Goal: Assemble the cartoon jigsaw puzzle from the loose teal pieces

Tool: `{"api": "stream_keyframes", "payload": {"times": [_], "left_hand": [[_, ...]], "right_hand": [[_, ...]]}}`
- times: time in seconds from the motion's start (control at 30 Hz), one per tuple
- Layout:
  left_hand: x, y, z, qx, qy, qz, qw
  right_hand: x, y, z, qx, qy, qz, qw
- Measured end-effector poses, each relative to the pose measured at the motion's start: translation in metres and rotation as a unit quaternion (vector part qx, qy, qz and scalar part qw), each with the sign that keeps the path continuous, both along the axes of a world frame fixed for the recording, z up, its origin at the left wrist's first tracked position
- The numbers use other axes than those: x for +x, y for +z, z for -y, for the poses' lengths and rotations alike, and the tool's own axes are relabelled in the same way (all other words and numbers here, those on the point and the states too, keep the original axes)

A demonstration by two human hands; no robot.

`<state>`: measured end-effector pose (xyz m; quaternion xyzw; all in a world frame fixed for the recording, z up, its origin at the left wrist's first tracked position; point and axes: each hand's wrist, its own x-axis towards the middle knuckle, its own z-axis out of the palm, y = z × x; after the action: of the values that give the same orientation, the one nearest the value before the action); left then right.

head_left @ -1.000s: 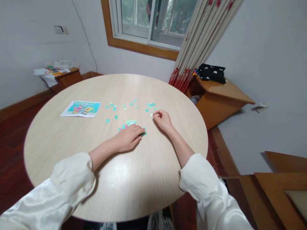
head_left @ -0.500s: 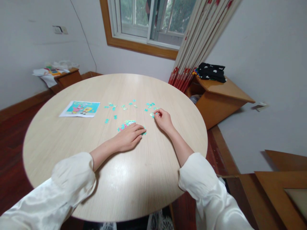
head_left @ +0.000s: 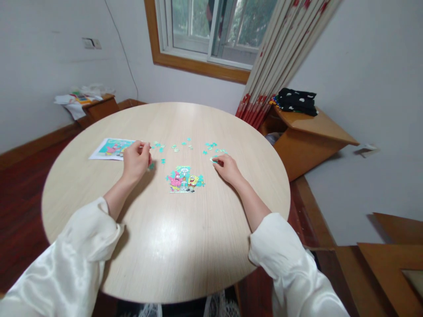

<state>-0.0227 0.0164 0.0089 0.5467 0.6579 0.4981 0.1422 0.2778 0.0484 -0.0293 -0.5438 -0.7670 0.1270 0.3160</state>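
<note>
Left of the part-built puzzle on the surface, the left hand curls; right of it, the right hand touches a piece; I can't tell either grip; either, dragged across, could split the puzzle.

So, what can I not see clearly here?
In head view:
Printed cartoon picture: right part hidden behind the left hand.
Left hand: any held piece is hidden by the hand itself.
Right hand: its grip is too small to judge.
Loose jigsaw pieces: printed details too small.

A wood-framed window and gathered curtain adjoin pale walls.
</note>
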Motion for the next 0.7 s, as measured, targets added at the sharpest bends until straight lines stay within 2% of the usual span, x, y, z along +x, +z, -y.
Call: {"api": "stream_keyframes", "payload": {"times": [0.1,0.2,0.33,0.4,0.5,0.6,0.7], "left_hand": [[-0.011,-0.003,-0.009,-0.011,0.043,0.012,0.999],[-0.015,-0.005,-0.013,-0.001,0.06,0.006,0.998],[-0.017,-0.004,-0.013,0.032,0.071,-0.055,0.995],[-0.015,-0.005,-0.011,0.026,0.048,-0.09,0.994],[-0.011,-0.01,-0.007,-0.034,-0.044,-0.14,0.989],[-0.008,-0.018,-0.007,-0.073,-0.125,-0.228,0.963],[-0.009,-0.025,-0.009,-0.099,-0.138,-0.302,0.938]], "right_hand": [[0.001,-0.003,-0.002,0.007,0.005,-0.009,1.0],[0.002,-0.004,-0.002,0.006,0.004,-0.013,1.0],[0.001,-0.004,-0.002,0.003,0.0,-0.018,1.0],[0.001,-0.004,-0.002,0.003,0.001,-0.024,1.0],[0.001,-0.004,-0.002,0.001,0.002,-0.028,1.0],[0.001,-0.003,-0.002,-0.001,0.0,-0.022,1.0],[0.001,-0.002,-0.001,-0.006,-0.006,-0.015,1.0]]}}
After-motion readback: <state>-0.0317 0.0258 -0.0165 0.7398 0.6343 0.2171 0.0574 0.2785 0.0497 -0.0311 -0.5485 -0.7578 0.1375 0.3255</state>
